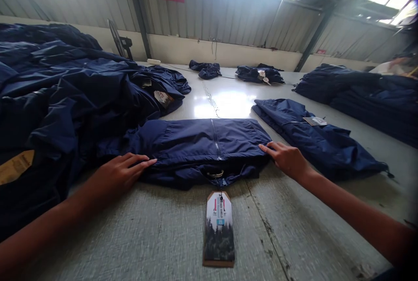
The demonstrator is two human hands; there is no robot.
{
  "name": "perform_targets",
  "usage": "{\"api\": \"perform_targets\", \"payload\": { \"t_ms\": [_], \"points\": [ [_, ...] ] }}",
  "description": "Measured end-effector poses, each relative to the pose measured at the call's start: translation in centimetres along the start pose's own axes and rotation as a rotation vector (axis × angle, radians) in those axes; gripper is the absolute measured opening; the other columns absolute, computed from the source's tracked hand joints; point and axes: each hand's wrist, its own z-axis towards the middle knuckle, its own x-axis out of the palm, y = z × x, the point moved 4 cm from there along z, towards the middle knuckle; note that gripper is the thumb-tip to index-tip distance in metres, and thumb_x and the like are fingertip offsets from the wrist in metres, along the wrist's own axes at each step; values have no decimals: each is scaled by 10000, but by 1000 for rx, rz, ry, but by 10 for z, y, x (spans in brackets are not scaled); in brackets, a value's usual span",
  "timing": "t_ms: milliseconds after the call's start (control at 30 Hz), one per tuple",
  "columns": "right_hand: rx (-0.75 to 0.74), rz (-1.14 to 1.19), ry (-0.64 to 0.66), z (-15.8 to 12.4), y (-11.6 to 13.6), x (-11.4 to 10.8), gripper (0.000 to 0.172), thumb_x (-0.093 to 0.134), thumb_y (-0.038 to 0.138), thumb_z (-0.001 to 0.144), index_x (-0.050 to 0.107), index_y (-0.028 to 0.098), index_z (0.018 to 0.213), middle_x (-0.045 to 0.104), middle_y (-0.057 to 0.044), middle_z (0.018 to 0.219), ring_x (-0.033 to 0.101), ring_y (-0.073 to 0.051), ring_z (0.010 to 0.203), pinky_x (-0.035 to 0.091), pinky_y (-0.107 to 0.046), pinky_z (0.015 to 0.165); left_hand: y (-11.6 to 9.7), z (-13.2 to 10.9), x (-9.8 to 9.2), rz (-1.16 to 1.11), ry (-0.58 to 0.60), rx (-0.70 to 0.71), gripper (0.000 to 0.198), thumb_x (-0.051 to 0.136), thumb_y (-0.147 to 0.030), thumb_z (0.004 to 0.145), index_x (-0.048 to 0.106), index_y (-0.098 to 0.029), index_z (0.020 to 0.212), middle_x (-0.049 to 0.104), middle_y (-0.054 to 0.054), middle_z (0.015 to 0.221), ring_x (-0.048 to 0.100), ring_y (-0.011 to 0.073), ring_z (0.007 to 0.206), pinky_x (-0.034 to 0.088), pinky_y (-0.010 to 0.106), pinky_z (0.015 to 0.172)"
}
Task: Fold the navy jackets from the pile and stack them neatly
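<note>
A folded navy jacket (196,139) lies in front of me, its zipper running down the middle and its collar toward me. A hang tag (219,233) printed with dark trees stretches from the collar onto the table. My left hand (126,167) rests at the jacket's left end, fingers stretched out over the fabric; its thumb is hidden. At the right edge, my right hand (287,157) pinches the fabric between thumb and fingers. Another folded navy jacket (303,128) with a tag on top lies just beyond my right hand.
A large heap of navy jackets (65,93) covers the left side of the table (176,237). A stack of folded jackets (362,96) stands at the far right. Two small navy bundles lie at the back, near a fan (120,41). A person's arm shows at the right edge.
</note>
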Motion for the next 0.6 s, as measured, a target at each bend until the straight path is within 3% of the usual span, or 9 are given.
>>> {"api": "perform_targets", "payload": {
  "t_ms": [100,200,333,433,500,600],
  "points": [
    [12,32,4,-7,7,9,797,470,-51,786,553,265,1514,680,-93,1328,695,-266,1044,562,-336,737,-5,-6,14,21,-25,-49,498,454,-582,986,563,-545,1470,682,-30,1383,635,303,1241,457,468,1123],
    [38,59,16,-3,7,10,808,447,-66,766,547,232,1511,671,-104,1297,695,-271,1051,567,-350,731,-10,-1,12,7,-6,-100,540,469,-597,976,556,-481,1496,678,6,1361,625,311,1240,488,463,1080],
    [1,105,31,2,6,3,779,465,-82,729,600,217,1435,678,-93,1178,695,-255,1011,552,-340,756,-7,16,4,-34,61,-122,553,409,-360,976,548,-422,1508,687,15,1322,636,280,1221,515,419,1043],
    [-43,143,36,2,12,-6,715,485,-68,752,627,236,1383,674,-71,1120,694,-237,975,537,-328,759,-1,34,1,40,83,-136,648,418,-151,833,640,-334,1415,684,48,1324,644,280,1227,512,427,1060],
    [-45,120,25,2,18,-11,653,487,-47,805,643,246,1367,673,-73,1095,690,-236,938,528,-330,729,1,45,3,98,79,-149,632,420,-100,785,682,-274,1333,685,75,1335,636,291,1263,505,445,1082],
    [-32,26,-29,2,25,-15,538,480,5,892,689,246,1324,675,-116,1112,674,-270,923,534,-371,728,5,54,9,109,58,-181,612,408,-78,789,682,-283,1297,689,61,1352,637,283,1295,509,435,1090]
  ]
}}
